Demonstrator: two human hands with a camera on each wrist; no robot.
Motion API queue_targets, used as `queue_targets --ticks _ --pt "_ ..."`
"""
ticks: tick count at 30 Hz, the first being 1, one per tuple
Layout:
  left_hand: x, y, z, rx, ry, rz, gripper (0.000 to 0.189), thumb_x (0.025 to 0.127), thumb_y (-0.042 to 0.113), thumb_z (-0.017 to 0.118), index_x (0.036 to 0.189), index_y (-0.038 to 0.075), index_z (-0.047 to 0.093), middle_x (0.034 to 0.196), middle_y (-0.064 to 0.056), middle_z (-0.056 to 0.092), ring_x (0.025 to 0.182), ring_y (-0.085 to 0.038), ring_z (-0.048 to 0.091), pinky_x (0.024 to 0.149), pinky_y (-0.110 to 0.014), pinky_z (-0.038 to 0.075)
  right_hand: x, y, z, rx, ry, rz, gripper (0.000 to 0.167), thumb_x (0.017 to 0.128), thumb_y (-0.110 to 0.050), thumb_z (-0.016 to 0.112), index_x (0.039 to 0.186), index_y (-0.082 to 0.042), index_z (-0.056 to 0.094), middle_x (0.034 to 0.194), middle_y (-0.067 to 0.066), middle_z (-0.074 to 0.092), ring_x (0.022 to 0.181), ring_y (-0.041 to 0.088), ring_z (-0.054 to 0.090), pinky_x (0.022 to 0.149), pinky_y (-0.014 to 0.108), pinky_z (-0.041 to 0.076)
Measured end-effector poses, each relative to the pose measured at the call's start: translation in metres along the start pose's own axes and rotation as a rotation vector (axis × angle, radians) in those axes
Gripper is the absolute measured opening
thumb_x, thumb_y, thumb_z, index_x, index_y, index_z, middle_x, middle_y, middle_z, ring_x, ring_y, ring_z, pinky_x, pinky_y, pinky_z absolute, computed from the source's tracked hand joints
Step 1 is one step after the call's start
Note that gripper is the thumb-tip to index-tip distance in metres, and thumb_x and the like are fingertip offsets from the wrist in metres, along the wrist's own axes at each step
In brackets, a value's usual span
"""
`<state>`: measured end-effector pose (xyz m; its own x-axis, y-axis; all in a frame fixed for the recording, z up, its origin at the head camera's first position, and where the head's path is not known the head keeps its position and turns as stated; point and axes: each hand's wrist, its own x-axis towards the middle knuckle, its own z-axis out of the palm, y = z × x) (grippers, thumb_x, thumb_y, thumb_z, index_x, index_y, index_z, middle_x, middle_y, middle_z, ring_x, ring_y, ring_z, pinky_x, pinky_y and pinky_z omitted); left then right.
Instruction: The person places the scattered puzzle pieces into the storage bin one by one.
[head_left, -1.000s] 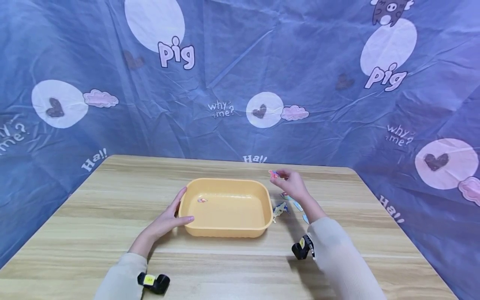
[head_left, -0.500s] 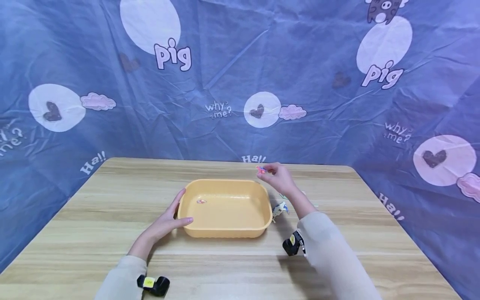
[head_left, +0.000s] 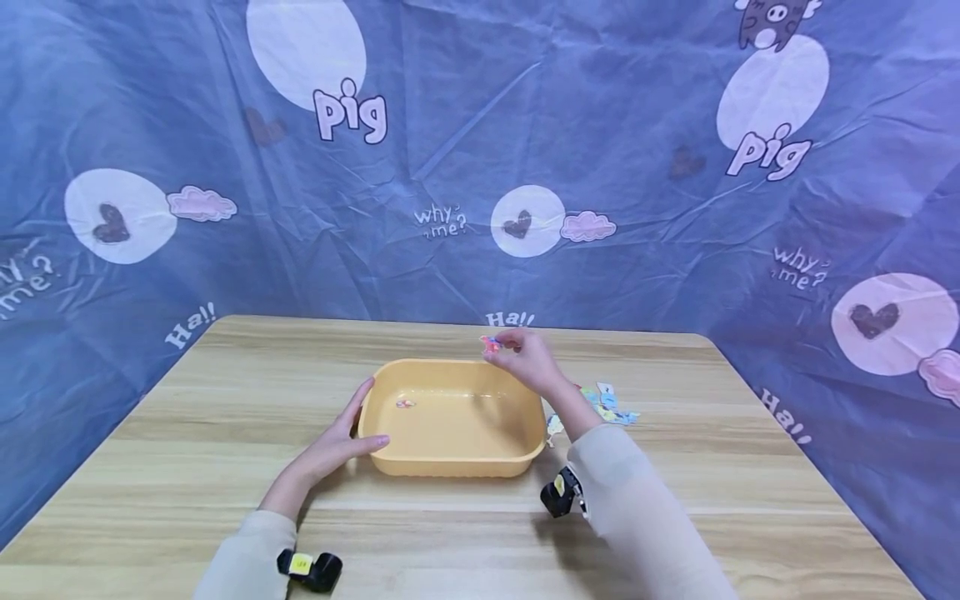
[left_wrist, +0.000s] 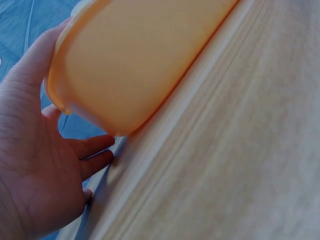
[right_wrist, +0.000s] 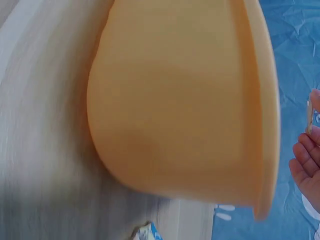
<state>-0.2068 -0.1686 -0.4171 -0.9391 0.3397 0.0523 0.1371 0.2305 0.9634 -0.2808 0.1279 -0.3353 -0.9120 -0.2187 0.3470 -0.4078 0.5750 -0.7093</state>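
In the head view, a light orange plastic basin (head_left: 457, 468) stands on the wooden table. My left hand (head_left: 335, 442) grips its left end, thumb over the rim and other fingers along the outer wall. Above the basin's far rim, my right hand (head_left: 528, 360) pinches a small flat pink and blue cut-out (head_left: 491, 344) between thumb and fingertips. That cut-out appears edge-on in the right wrist view, at the far right. Another small pinkish cut-out (head_left: 405, 404) lies on the basin floor toward the left.
Several colourful cut-outs (head_left: 609, 407) lie on the table right of the basin, partly hidden by my right forearm. A white and blue one (head_left: 554, 427) is close against the basin's right wall. A blue printed cloth (head_left: 450, 167) hangs behind the table (head_left: 247, 392).
My right hand has moved left with the pink cut-out, from beyond the basin's right end to over its far rim. The left hand and basin stay put.
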Motion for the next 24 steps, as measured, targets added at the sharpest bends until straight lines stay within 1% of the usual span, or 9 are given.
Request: queue_targets --ticks 5,13,18,24 --pt "-0.001 0.000 0.000 -0.005 0.002 -0.001 0.088 0.076 0.024 0.065 0.139 0.028 0.003 0.141 -0.018 0.003 0.126 -0.031 0.005 0.097 -0.051 0.003 0.000 -0.005 0.009 0.031 -0.014 -0.009 0.030 0.070 -0.015 0.070 0.092 0.004 0.063 0.093 0.014 0.059 0.088 0.029 0.053 0.079 0.039 0.042" --pt "0.000 0.000 0.000 0.001 0.001 0.006 0.088 0.076 0.024 0.065 0.140 0.026 0.004 0.141 -0.018 0.003 0.126 -0.032 0.005 0.097 -0.052 0.003 0.000 -0.011 0.021 0.050 -0.033 -0.005 0.031 0.070 -0.016 0.071 0.093 0.002 0.063 0.092 0.011 0.059 0.085 0.025 0.053 0.077 0.034 0.043" --pt "0.000 0.000 -0.001 0.004 0.001 0.008 0.089 0.076 0.023 0.065 0.140 0.023 0.003 0.141 -0.018 0.003 0.126 -0.032 0.004 0.097 -0.053 0.003 0.000 -0.016 0.028 0.063 -0.040 -0.022 0.028 0.070 -0.015 0.071 0.091 0.002 0.064 0.090 0.011 0.059 0.084 0.024 0.054 0.074 0.033 0.045" --pt "0.000 0.000 -0.001 0.007 0.001 0.009 0.089 0.076 0.023 0.065 0.140 0.022 0.003 0.141 -0.018 0.002 0.126 -0.032 0.003 0.097 -0.053 0.003 -0.001 -0.017 0.038 0.081 -0.068 -0.039 0.025 0.070 -0.013 0.071 0.089 0.002 0.065 0.087 0.009 0.060 0.081 0.022 0.054 0.071 0.030 0.045"
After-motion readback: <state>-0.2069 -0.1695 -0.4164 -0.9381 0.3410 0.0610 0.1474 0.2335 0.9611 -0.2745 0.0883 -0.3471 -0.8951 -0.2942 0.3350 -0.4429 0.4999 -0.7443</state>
